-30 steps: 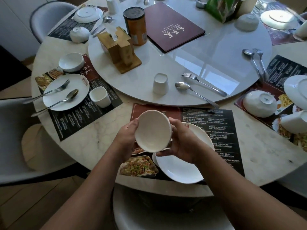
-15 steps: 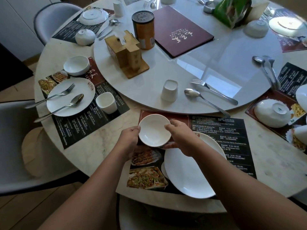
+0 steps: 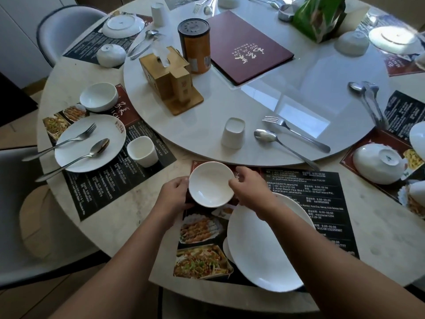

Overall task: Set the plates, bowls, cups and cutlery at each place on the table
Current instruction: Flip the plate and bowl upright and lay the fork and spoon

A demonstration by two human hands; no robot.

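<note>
A small white bowl (image 3: 211,184) sits upright at the top left corner of the near placemat (image 3: 322,203). My left hand (image 3: 174,196) grips its left rim and my right hand (image 3: 248,187) pinches its right rim. A large white plate (image 3: 264,249) lies on the same mat under my right forearm. On the turntable (image 3: 253,93) just beyond, an upside-down white cup (image 3: 233,133), a fork (image 3: 296,133) and a spoon (image 3: 282,146) lie together.
The left place holds a plate (image 3: 92,143) with fork and spoon, an upright bowl (image 3: 99,97) and a cup (image 3: 143,151). An inverted bowl (image 3: 377,163) sits at the right place. A wooden tissue box (image 3: 170,79), a can (image 3: 195,46) and a maroon menu (image 3: 248,46) stand on the turntable.
The bowl was held tilted above the plate a second ago. Both hands have lowered it forward and levelled it onto the mat's top left corner.
</note>
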